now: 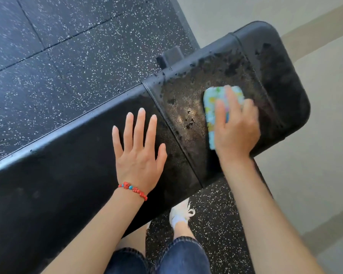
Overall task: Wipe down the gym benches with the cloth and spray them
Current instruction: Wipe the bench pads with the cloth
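Bench (77, 175), a black padded gym one, runs across the head view from the lower left corner to the upper right, standing on a black speckled rubber floor (67, 56); a pale wall or floor surface (315, 175) lies beyond its far end. A seam (174, 131) crosses the pad, and the section past it, toward the bench's far end, is wet with dark patches and droplets. The left hand (139, 153) lies flat on the pad on the near side of that seam, between the bench's two long edges, its fingers (140, 125) straight and spread apart, holding nothing; a red beaded bracelet (133, 190) sits on the wrist. The right hand (236, 127) presses on the wet section past the seam, its fingers (221, 111) curled over the cloth (212, 107), a folded pale blue piece with coloured specks lying flat against the pad. Below the bench's near edge show rolled denim cuffs (182, 254) and a white shoe (180, 212) on the floor.
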The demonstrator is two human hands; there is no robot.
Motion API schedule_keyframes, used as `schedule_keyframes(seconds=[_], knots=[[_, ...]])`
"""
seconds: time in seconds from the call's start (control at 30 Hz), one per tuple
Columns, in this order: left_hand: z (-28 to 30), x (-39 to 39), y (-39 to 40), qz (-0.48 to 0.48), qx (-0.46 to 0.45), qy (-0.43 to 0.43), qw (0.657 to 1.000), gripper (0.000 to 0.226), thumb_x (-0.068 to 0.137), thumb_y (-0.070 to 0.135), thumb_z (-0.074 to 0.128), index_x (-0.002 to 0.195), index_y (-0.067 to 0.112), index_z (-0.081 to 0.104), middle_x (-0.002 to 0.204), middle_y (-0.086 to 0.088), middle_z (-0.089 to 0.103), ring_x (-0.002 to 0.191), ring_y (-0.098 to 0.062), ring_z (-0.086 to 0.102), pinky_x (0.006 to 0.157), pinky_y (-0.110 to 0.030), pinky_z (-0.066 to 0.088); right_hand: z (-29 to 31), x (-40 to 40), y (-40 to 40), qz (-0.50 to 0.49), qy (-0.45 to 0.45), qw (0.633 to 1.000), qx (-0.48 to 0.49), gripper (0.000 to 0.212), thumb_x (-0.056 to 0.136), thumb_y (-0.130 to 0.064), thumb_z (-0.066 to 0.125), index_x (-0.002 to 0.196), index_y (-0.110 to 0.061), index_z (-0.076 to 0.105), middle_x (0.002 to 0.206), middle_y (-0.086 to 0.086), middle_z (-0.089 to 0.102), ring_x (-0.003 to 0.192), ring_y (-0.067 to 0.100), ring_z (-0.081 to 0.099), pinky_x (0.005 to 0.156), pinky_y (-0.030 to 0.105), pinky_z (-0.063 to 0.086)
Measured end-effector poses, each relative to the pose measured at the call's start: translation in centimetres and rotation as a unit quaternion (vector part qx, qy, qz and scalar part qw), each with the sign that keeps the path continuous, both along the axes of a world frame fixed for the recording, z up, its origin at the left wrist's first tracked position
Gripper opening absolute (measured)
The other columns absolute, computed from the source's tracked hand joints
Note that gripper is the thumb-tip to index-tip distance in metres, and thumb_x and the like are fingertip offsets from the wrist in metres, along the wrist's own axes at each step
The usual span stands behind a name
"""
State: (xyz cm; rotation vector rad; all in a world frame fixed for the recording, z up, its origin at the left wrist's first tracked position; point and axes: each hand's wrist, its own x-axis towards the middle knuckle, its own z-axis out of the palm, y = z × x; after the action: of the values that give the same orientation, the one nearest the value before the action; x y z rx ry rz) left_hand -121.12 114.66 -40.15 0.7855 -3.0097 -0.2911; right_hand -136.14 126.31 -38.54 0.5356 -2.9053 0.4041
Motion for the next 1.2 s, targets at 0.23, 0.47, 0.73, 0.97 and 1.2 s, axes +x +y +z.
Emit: schedule_keyframes(seconds=[0.23,0.47,0.73,0.97,1.2], knots=[[0.2,-0.2,0.0,0.008,0.003,-0.012,1.0,0.055,0.091,0.033,0.038,0.142,0.013,0.032,0.149,-0.014,0.032,0.139,-0.032,0.022,0.113,-0.054,0.011,0.3,-2.5,0.3,0.134,0.011,0.991,0.02,0.039,0.094,-0.035,0.044,0.119,-0.012,0.063,0.079,0.018,0.06,0.069,0.033,0.056,0.055,0.037,0.046],[-0.3,-0.1,0.1,0.007,-0.016,-0.012,1.0,0.055,0.091,0.034,0.036,0.142,0.013,0.031,0.15,-0.014,0.031,0.139,-0.031,0.021,0.113,-0.053,0.01,-0.1,-3.9,-2.0,0.014,-0.029,0.999,-0.003,0.042,0.095,-0.038,0.041,0.124,-0.013,0.058,0.092,0.018,0.06,0.079,0.033,0.056,0.06,0.038,0.045],[-0.5,0.0,-0.1,0.007,-0.019,-0.01,1.0,0.057,0.09,0.035,0.037,0.144,0.015,0.028,0.151,-0.01,0.025,0.14,-0.03,0.02,0.114,-0.052,0.009,0.0,-4.4,-2.3,0.186,0.011,0.982,0.019,0.038,0.093,-0.035,0.046,0.118,-0.011,0.063,0.078,0.019,0.061,0.067,0.033,0.057,0.055,0.036,0.045],[-0.5,0.0,0.1,0.008,-0.014,-0.02,1.0,0.057,0.091,0.036,0.034,0.144,0.015,0.027,0.151,-0.009,0.022,0.14,-0.03,0.018,0.114,-0.053,0.009,0.0,-6.0,-5.1,0.017,-0.041,0.999,0.007,0.04,0.094,-0.037,0.044,0.124,-0.014,0.059,0.098,0.019,0.061,0.084,0.035,0.056,0.064,0.038,0.042],[-0.2,-0.1,0.0,0.002,-0.014,-0.016,1.0,0.057,0.091,0.034,0.038,0.143,0.014,0.029,0.151,-0.013,0.028,0.139,-0.031,0.021,0.113,-0.055,0.013,0.5,-2.4,-7.0,0.266,-0.018,0.963,0.029,0.037,0.093,-0.036,0.046,0.113,-0.012,0.066,0.074,0.013,0.061,0.062,0.03,0.056,0.049,0.036,0.045]])
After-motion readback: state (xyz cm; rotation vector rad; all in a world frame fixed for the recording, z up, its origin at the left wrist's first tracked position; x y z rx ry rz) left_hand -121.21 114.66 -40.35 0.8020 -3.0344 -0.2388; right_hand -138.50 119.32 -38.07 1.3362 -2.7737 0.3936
